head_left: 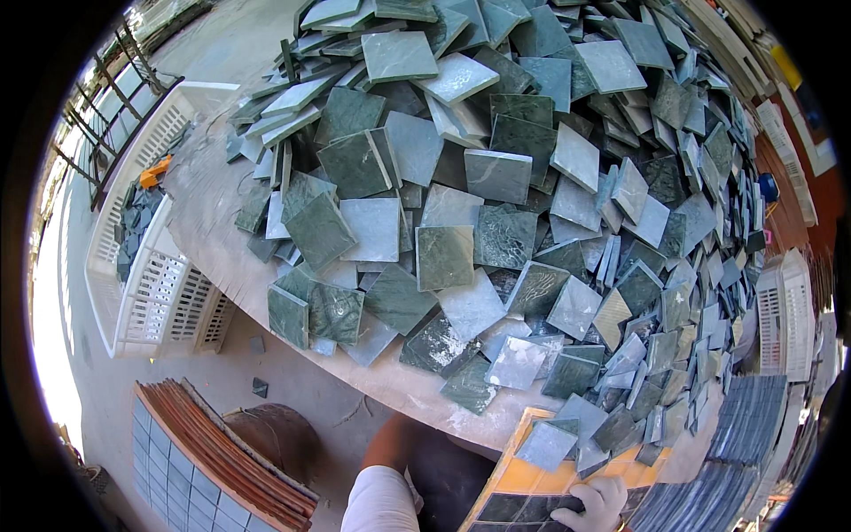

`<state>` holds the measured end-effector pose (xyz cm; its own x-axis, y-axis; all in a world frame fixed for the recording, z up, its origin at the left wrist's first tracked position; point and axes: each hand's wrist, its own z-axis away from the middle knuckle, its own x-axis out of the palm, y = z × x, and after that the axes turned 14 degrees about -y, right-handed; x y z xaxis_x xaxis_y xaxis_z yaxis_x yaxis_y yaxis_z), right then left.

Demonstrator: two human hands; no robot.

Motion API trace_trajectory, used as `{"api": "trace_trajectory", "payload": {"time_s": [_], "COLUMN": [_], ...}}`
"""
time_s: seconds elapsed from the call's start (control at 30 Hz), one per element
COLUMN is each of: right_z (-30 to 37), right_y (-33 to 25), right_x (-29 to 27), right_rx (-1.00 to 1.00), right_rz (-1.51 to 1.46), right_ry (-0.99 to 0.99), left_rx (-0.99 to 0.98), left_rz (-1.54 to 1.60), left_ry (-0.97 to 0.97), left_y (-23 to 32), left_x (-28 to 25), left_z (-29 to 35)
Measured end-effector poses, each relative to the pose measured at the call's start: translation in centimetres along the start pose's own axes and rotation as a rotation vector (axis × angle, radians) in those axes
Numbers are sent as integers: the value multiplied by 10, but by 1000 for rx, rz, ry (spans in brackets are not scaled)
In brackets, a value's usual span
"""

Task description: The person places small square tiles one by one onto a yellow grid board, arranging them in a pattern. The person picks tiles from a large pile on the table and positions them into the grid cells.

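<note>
Resting over the near right part of the yellow tray (507,476): right hand (597,506), looks gloved, pale, fingers curled and bunched narrow. Dark tile surface shows right at thumb and fingertips; can't tell if it's pinched or just touched. Left hand out of sight; only a bare arm (388,441) and white sleeve (381,504) show, left of the tray.

Tray is gridded. Its near rows carry dark tiles (505,508), yellow cells show further up. Lower picture border cuts the tray off, so near edge not visible. Far edge is crowded: loose grey-green tiles (546,445) lie across it, tilted, overlapping.

Beyond the tray, the big tile pile (445,258) covers most of the bench (208,206), square pieces at all angles. Little room for moving on that side. Left of the tray, a strip of bench surface runs between pile and curved bench edge; it narrows until some tiles sit right by the edge.

Right of the tray: stacked dark tile strips (746,436), tight in, so room is short there too. White crate (784,315) beyond those.

More open room left of the tray, off the bench: floor (346,418) with small loose tiles (259,387), then a stack of tile panels (182,470) and a brown round object (277,436) just beside it. Far left of the tray, a slotted white crate (140,312) with tile pieces and something orange (154,172).
</note>
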<state>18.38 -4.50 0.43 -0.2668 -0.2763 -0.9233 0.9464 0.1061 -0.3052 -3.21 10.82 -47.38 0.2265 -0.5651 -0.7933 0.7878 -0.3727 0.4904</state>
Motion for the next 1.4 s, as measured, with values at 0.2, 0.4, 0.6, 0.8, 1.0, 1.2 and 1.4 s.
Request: {"api": "trace_trajectory", "payload": {"time_s": [0.2,0.4,0.6,0.8,1.0,1.2,1.4], "right_z": [-1,-2,-2,2,3,10,17], "right_y": [7,3,1,1,6,21,11], "right_x": [18,13,15,12,21,27,10], "right_rx": [-27,24,37,25,0,-90,-1], "right_rz": [51,5,-15,-65,-101,-240,-467], "right_ry": [116,124,164,150,179,298,283], "left_rx": [29,143,554,496,291,379,367], "left_rz": [409,2078,2389,2179,369,-250,-91], "left_ry": [159,7,-118,-167,123,331,367], "left_y": [13,84,140,174,234,259,230], "left_x": [-47,-202,-284,-326,-346,-354,-333], "left_z": [70,183,246,273,256,221,208]}}
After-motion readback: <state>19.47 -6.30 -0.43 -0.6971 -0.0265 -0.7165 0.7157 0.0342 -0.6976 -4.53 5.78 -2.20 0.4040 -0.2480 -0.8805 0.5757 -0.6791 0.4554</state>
